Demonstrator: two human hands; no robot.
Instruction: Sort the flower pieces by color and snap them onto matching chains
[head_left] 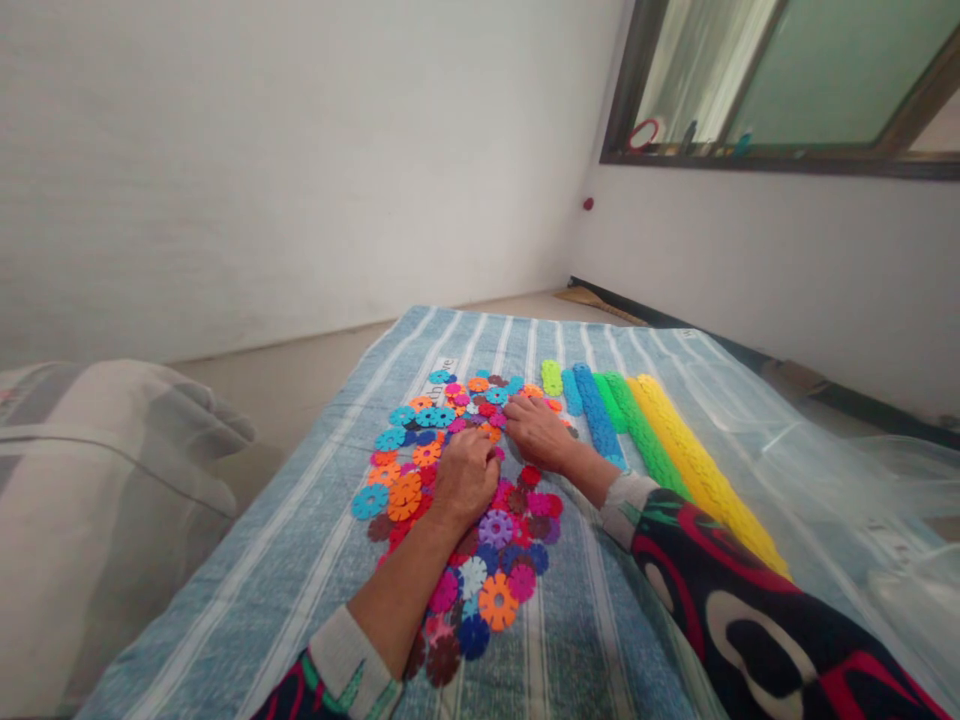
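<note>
A loose spread of plastic snowflake discs in many colours lies on the striped cloth, among them an orange disc [498, 601] and a purple disc [496, 528]. My left hand [466, 474] rests over the middle of the spread, its fingers curled in with the tips hidden. Just beyond and to the right, my right hand [537, 432] reaches among the farther discs with its fingers bent together. Whatever either hand pinches is too small or covered to make out. Sorted discs form tight rows to the right: a blue row [596, 410], a green row [641, 435] and a yellow row [705, 475].
A blue-and-white striped cloth [247, 590] covers the table. Clear plastic containers [817, 460] stand along the right side. At left is a fabric-covered piece [90, 520]. White walls and a window [847, 75] lie beyond.
</note>
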